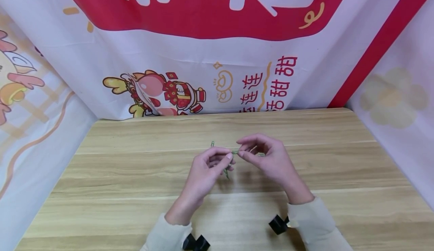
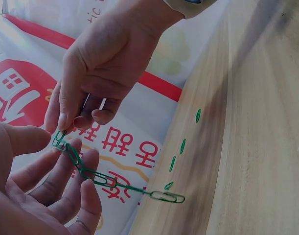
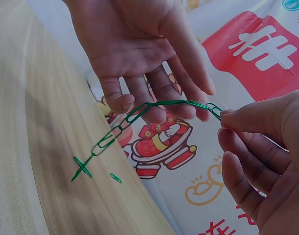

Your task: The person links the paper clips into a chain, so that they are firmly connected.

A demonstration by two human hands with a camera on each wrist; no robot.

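Head view: both hands over the worktop (image 1: pixel 339 160), about midway between its left and right edges, on the far side of the visible area. Near edge out of frame.

Right hand (image 1: pixel 271 158): thumb and forefinger pinch the end link of a chain (image 3: pixel 170 103) of green paper clips; remaining fingers bent, seen clear of the chain in the right wrist view.

Left hand (image 1: pixel 207 168): fingers slightly bent and spread, chain lying across the fingertips. Thumb tip close to the chain; right wrist view shows a narrow gap between them, so no firm grip observed.

Chain position: from the right fingertips across the left fingers, then sloping down to a free end. Contact of free end with worktop: cannot tell.

Loose clips: four, green, in a rough line on the worktop (left wrist view), among them an upper clip (image 2: pixel 198 115) and a lower clip (image 2: pixel 169 186). Head view: one far clip (image 1: pixel 212 144) lies beyond the left hand, toward the far edge.

Surroundings: pale sleeves, left (image 1: pixel 166 236) and right (image 1: pixel 315 221); printed cloth (image 1: pixel 203 51) upright along the far edge.
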